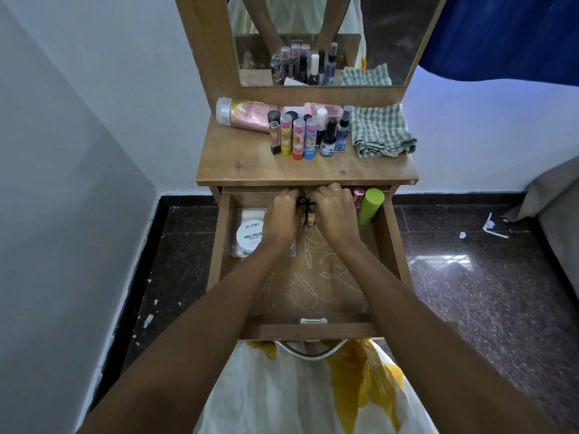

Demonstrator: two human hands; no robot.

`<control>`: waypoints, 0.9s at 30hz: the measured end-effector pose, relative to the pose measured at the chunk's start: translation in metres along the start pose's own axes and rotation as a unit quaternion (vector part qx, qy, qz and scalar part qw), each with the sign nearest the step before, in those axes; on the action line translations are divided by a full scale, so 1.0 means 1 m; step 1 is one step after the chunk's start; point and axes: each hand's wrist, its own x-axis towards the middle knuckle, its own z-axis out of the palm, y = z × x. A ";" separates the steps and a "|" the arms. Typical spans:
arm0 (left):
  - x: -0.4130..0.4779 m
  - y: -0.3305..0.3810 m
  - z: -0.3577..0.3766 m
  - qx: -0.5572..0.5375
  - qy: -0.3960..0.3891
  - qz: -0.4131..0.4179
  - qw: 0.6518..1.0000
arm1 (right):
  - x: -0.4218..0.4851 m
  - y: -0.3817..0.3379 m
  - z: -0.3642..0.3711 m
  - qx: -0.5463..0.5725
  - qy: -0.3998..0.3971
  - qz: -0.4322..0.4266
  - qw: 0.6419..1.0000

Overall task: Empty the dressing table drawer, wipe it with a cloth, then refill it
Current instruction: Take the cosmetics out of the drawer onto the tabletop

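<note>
Nearest the person, a curved metal handle [313,354] hangs in front of the pulled-out drawer [313,332], whose bare floor is scored with pale scratches. Against the drawer's left wall lies a clear plastic box [237,249] with a round white tin of nail polish remover wipes [249,236] on top, partly hidden by the left wrist. Further in, the left hand [283,211] and right hand [333,211] meet at the middle of the drawer's back, fingers of both curled round a cluster of small nail polish bottles [308,216] that shows only in the gap between them. A green bottle [371,205] leans in the back right corner, just beside the right hand. On the tabletop [250,166] above stand lip balm sticks and small bottles [294,136] in a tight group, a pink bottle [247,115] lying behind them and a folded checked cloth [380,131] to their right. A mirror [376,42] rises behind.
</note>
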 end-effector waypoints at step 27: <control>-0.010 0.059 -0.086 -0.007 0.048 0.083 0.995 | 0.012 -0.010 -0.084 0.170 0.047 0.025 0.984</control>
